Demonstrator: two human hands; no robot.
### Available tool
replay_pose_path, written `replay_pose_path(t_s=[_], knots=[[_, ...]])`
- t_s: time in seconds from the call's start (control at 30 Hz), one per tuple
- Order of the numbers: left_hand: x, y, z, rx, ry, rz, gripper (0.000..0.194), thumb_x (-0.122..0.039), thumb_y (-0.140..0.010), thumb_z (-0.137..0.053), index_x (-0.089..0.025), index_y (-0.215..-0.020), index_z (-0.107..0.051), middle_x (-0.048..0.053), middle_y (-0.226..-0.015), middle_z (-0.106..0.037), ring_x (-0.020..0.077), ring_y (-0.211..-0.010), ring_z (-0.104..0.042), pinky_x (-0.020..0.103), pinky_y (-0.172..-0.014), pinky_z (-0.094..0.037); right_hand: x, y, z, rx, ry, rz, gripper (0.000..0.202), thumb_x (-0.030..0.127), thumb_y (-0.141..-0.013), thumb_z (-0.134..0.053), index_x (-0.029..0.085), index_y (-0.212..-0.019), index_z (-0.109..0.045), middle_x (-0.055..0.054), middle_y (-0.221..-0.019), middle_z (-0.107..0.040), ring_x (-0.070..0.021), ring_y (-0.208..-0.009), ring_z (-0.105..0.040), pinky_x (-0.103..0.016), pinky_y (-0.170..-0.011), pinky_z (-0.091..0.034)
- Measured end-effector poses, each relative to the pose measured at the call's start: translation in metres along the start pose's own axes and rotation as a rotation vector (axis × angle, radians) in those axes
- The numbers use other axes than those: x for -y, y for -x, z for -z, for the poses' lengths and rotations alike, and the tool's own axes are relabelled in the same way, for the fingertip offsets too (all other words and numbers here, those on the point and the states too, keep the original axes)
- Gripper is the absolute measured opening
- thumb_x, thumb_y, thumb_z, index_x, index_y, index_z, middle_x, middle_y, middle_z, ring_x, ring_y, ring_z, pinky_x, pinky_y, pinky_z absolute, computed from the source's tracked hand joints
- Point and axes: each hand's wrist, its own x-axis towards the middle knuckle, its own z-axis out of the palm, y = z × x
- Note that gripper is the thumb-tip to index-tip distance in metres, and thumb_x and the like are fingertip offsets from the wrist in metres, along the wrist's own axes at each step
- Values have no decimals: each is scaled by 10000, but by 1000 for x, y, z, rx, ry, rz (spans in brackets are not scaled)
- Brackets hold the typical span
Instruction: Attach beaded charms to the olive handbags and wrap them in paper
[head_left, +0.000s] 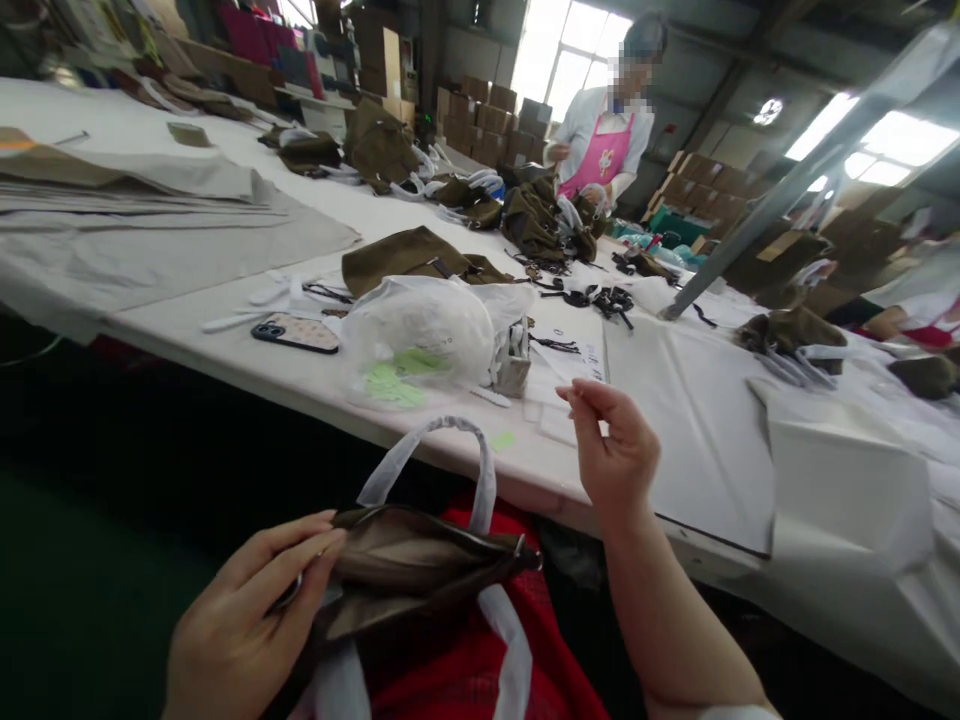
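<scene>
An olive-brown handbag with its top opening apart lies over my lap, its handles wrapped in white covering. My left hand grips the bag's rim at the left end of the opening. Raised above the table edge, my right hand has thumb and forefinger pinched together; anything between them is too small to make out. Just beyond the bag, a clear plastic bag with pale green slips inside sits on the table, beside a small grey box.
A phone lies near the table's left front edge. Olive bags and black straps are spread across the white table. A slanted metal pole rises at right. A person in a pink apron stands across the table.
</scene>
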Motion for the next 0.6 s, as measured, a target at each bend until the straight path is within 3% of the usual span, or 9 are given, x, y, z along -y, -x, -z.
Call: replay_pose_path(t_s=[0.07, 0.13, 0.2, 0.3, 0.43, 0.6], knots=[[-6, -3, 2, 21, 3, 29, 146, -323, -861, -610, -258, -909, -731, 19, -1006, -715, 173, -861, -689, 287, -827, -555, 29, 6, 1, 87, 72, 185, 168, 205, -875, -625, 247, -1030, -676, -50, -936, -733, -202, -879, -652, -364, -821, -535], [-11, -8, 3, 72, 80, 102, 129, -316, -851, -628, -244, -829, -733, 13, -941, -719, 162, -832, -689, 270, -797, -554, 51, 15, -12, 305, -29, 270, 175, 169, -885, -605, 252, -1016, -686, -39, -919, -728, -190, -882, -649, -330, -810, -528], [-12, -11, 3, 114, 184, 228, 156, -326, -839, -649, -226, -746, -725, 16, -899, -715, 159, -822, -686, 261, -775, -552, 65, 29, -37, 584, -234, 233, 170, 169, -911, -562, 232, -1004, -690, -35, -900, -713, -158, -832, -652, -274, -744, -524], [-8, -11, 3, 105, 313, 414, 225, -357, -842, -647, -202, -697, -719, 30, -865, -695, 157, -792, -676, 250, -702, -546, 79, 62, -80, 875, -477, -20, 179, 190, -924, -530, 209, -993, -694, -24, -859, -690, -128, -767, -641, -233, -680, -504], [-5, -8, 7, 87, 363, 465, 197, -330, -841, -647, -196, -727, -736, 36, -866, -680, 154, -790, -665, 248, -683, -535, 85, 99, -110, 980, -643, -417, 269, 177, -907, -488, 201, -1144, -614, 0, -775, -649, -115, -679, -608, -229, -635, -486], [-5, -8, 15, 148, 343, 328, 178, -230, -868, -578, -190, -792, -734, 58, -936, -677, 174, -894, -659, 291, -809, -530, 85, 108, -105, 923, -744, -584, 351, 170, -866, -485, 192, -1214, -522, 37, -678, -569, -106, -606, -548, -234, -608, -461]])
